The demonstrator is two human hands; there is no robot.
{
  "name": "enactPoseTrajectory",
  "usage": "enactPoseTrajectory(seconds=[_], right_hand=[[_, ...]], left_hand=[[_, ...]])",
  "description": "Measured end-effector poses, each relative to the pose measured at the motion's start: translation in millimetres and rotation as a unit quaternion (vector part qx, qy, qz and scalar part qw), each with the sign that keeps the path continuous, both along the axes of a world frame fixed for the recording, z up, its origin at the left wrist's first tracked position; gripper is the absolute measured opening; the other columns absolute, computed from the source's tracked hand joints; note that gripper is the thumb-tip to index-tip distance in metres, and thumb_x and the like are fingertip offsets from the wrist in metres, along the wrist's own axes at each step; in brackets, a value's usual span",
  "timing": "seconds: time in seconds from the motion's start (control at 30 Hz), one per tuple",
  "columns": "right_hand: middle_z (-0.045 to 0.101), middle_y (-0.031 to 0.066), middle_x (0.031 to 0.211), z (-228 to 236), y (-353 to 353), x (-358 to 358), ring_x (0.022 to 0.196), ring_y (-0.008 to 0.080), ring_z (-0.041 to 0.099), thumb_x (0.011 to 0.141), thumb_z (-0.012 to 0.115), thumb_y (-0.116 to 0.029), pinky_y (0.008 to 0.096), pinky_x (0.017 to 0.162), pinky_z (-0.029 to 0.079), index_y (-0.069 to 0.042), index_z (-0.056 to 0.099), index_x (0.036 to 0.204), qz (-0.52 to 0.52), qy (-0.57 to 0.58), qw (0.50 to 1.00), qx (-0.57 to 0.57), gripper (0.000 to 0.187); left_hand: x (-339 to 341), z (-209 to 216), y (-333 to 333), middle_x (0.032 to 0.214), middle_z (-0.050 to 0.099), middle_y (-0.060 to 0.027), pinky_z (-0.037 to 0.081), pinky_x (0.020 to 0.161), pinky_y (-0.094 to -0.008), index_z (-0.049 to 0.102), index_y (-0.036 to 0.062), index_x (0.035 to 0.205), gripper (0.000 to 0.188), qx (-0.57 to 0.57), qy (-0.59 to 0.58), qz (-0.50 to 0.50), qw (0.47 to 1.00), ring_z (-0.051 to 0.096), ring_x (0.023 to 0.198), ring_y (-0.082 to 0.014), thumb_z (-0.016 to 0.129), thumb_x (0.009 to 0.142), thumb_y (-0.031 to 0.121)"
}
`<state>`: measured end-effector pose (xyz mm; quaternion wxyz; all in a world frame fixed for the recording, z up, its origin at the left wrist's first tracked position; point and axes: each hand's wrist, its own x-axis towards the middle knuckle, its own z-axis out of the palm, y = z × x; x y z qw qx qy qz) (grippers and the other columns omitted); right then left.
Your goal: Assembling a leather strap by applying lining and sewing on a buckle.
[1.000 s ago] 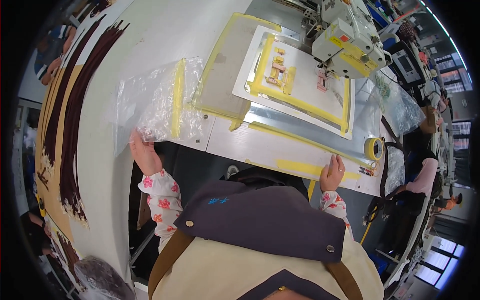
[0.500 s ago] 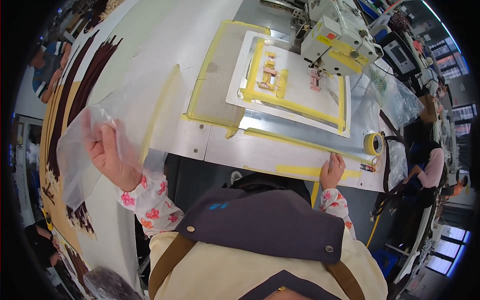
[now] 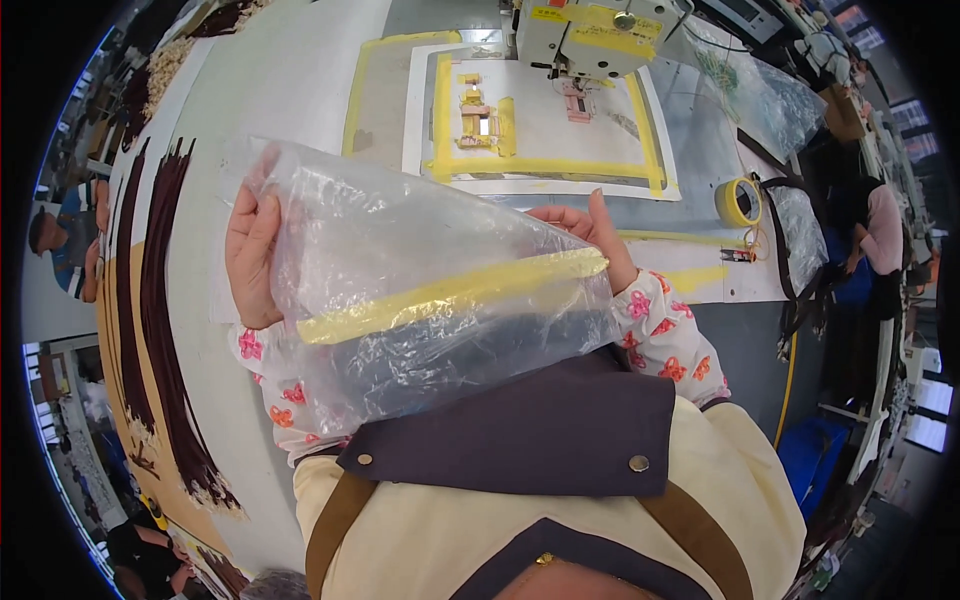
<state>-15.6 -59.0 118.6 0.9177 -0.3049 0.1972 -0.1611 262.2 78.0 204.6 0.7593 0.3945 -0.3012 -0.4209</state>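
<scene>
A crinkled clear plastic bag with a strip of yellow tape across it spreads between my hands, over the table's near edge and in front of my body. My left hand pinches its left edge, thumb in front and fingertips behind the film. At the other end, my right hand rests against the bag's right edge with the thumb pointing up, apart from the fingers. Those fingers reach left, partly hidden behind the bag. Beyond it lies a white template board edged with yellow tape, under a sewing machine head.
A roll of yellow tape and a small thread snipper lie to the right, near dark straps. More clear plastic is heaped behind. Bundles of dark maroon cords cover the left table. Other people work at both sides.
The plastic bag has swung rightward and now spans both hands. My right hand has left the table edge and come up to the bag. My view has shifted slightly.
</scene>
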Motion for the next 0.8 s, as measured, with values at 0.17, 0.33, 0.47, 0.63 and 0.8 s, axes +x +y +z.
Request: enactPoseTrajectory(seconds=[0.17,0.33,0.47,0.63,0.8], right_hand=[[0.055,0.0109,0.109,18.7,-2.3,-5.7,0.1,0.015,0.053,0.089,0.046,-0.022,0.0287,0.087,0.042,0.001,0.046,0.114,-0.017,0.122,0.974,-0.19,0.034],[0.048,0.0117,0.118,47.2,-10.0,2.1,0.107,0.0178,0.048,0.08,0.055,0.0,0.0311,0.094,0.037,0.002,0.046,0.114,-0.192,-0.038,0.898,-0.394,0.035],[0.046,0.0119,0.119,20.3,-12.1,2.4,0.108,0.0202,0.048,0.078,0.057,0.002,0.0306,0.091,0.04,0.002,0.039,0.119,-0.201,0.057,0.897,-0.389,0.044],[0.054,0.0064,0.094,-108.4,-6.5,-13.9,0.082,0.0124,0.054,0.078,0.063,-0.018,0.026,0.068,0.046,0.0,0.036,0.121,-0.124,0.215,0.941,-0.231,0.054],[0.055,0.0075,0.088,-94.3,13.5,-5.6,0.069,0.0118,0.054,0.081,0.057,-0.013,0.0227,0.06,0.044,0.0,0.033,0.124,-0.094,0.244,0.954,-0.149,0.051]], left_hand=[[36.0,-39.9,9.8,0.089,0.057,-0.0033,0.038,0.082,-0.0225,0.028,0.0033,0.132,0.053,0.088,-0.134,-0.075,0.984,0.052,0.087,-0.0096,0.05,0.083,0.003],[8.7,-8.5,0.4,0.084,0.056,-0.0024,0.04,0.076,-0.0248,0.027,0.0055,0.133,0.055,0.087,-0.139,0.057,0.985,0.049,0.076,-0.0088,0.05,0.082,0.004],[64.2,-65.5,-8.0,0.08,0.057,-0.0041,0.043,0.069,-0.0231,0.028,0.0047,0.132,0.054,0.23,-0.221,-0.086,0.944,0.051,0.069,-0.0092,0.049,0.082,0.006],[59.7,-162.5,-15.8,0.066,0.054,-0.0033,0.042,0.05,-0.0214,0.032,-0.0009,0.128,0.052,0.307,-0.284,-0.057,0.907,0.049,0.055,-0.0087,0.049,0.08,0.007],[35.6,-164.6,-13.0,0.064,0.052,0.0002,0.035,0.045,-0.0183,0.043,0.0011,0.119,0.036,0.299,-0.114,-0.049,0.946,0.045,0.051,-0.0051,0.047,0.083,0.003]])
